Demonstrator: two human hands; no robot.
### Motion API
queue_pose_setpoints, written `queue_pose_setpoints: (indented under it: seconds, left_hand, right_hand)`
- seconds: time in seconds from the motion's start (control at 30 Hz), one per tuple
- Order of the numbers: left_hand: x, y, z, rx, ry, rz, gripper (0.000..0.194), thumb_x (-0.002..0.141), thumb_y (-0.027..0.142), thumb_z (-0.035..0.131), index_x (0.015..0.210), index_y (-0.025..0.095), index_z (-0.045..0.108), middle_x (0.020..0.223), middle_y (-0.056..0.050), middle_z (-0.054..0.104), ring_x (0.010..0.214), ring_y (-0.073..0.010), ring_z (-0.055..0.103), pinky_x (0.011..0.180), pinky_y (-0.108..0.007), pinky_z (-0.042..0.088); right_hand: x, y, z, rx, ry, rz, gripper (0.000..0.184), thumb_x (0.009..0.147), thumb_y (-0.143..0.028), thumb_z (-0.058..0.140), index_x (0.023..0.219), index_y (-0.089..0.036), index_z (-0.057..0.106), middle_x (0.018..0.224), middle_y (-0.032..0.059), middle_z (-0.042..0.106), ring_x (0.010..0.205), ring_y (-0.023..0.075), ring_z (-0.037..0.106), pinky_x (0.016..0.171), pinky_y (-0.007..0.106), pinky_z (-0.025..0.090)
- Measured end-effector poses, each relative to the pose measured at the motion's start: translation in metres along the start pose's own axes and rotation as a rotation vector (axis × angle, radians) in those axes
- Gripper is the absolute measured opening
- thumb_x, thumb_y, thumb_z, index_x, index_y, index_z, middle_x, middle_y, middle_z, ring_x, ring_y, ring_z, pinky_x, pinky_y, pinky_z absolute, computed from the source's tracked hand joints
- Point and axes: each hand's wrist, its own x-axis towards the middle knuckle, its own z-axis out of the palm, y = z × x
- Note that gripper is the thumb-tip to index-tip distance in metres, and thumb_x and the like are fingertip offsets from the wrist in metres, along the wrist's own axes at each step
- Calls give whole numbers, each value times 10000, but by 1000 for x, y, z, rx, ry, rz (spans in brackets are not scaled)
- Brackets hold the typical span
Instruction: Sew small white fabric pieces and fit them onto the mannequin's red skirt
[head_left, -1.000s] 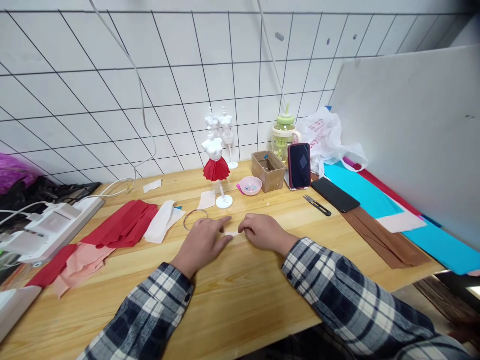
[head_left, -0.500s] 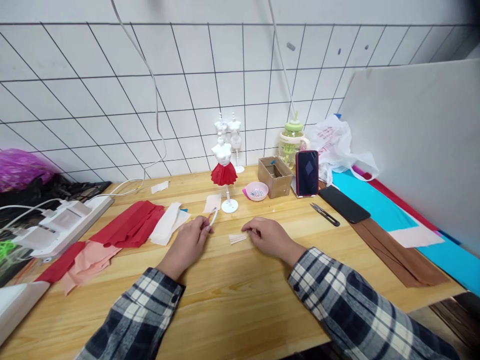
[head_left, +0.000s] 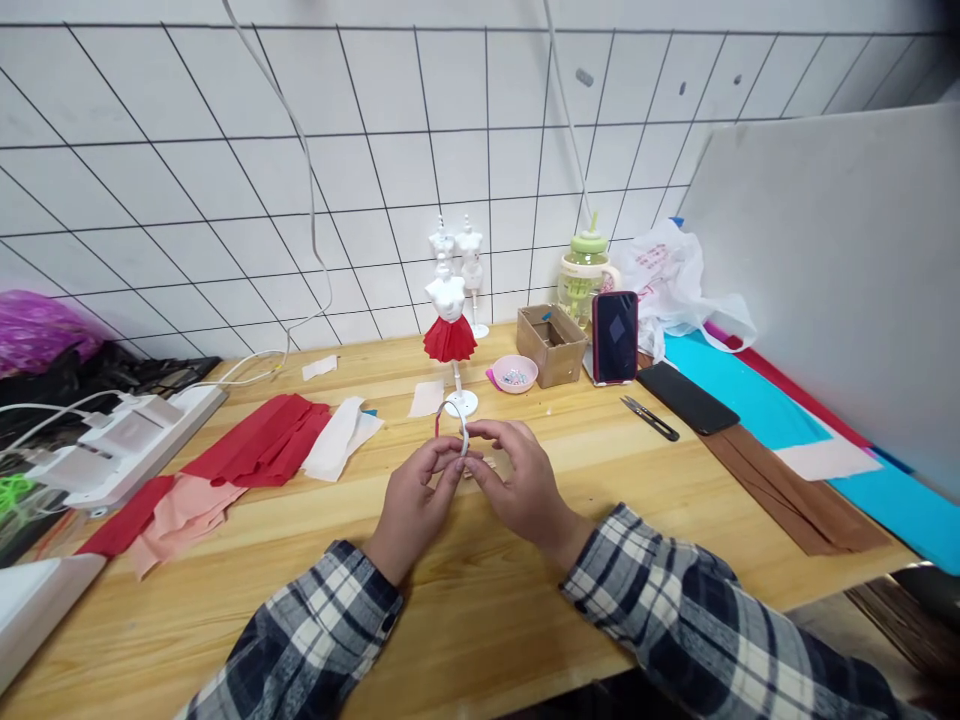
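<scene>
A thin ring like a narrow roll of tape point(head_left: 463, 425), white with a bit of red, stands upright between my hands. My left hand point(head_left: 420, 495) pinches its lower edge between thumb and fingers. Touching its right side, the thumb and forefinger of my right hand point(head_left: 525, 485) close in on the same spot. Small pale folded strips point(head_left: 484, 467) lie on the wood just behind, partly hidden by my fingers. Beyond them a small white dress-form stand point(head_left: 447, 298) wears a pleated red skirt point(head_left: 449, 340).
Red cloth point(head_left: 259, 440) and white cloth point(head_left: 341, 440) lie left, near a power strip point(head_left: 176, 420). A pink bead bowl point(head_left: 515, 374), cardboard box point(head_left: 551, 345), phone point(head_left: 615, 338) and thread snips point(head_left: 649, 418) stand or lie right, with brown cloth point(head_left: 802, 500) further out.
My left hand has brought the ring to the right and upright. My right hand has left the pale strips on the table and come to the ring. The view has tilted slightly.
</scene>
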Motion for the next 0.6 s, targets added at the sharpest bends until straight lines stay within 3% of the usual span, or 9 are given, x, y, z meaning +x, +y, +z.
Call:
queue_pose_setpoints:
  seconds: [0.23, 0.37, 0.53, 0.6]
  left_hand:
    - [2, 0, -4, 208, -53, 257, 179, 946, 262, 489, 1052, 214, 626, 972, -49, 739, 862, -179, 679, 759, -284, 509]
    - [3, 0, -9, 348, -84, 355, 169, 938, 244, 489, 1029, 193, 623, 833, -45, 714, 751, -180, 642, 708, -307, 472]
    - [5, 2, -12, 476, -196, 369, 202, 937, 207, 443, 1067, 200, 597, 771, -3, 699, 692, -166, 620, 939, -437, 389]
    - [5, 2, -13, 493, -227, 356, 230, 950, 201, 408, 1099, 195, 583, 778, -4, 696, 706, -167, 622, 956, -451, 367]
  right_hand:
    - [0, 8, -6, 28, 0, 34, 204, 869, -251, 624, 1071, -225, 636, 1018, 43, 699, 985, 187, 608, 880, 323, 482]
    - [1, 10, -8, 1, -35, 45, 130, 853, -245, 650, 980, -221, 662, 958, 37, 706, 941, 188, 611, 853, 317, 476]
    - [2, 16, -7, 38, -99, 55, 93, 818, -192, 672, 905, -217, 648, 949, 26, 707, 924, 187, 615, 836, 321, 468]
    - [2, 18, -6, 61, -122, 65, 76, 803, -171, 681, 839, -216, 632, 945, 13, 709, 927, 183, 615, 839, 321, 463]
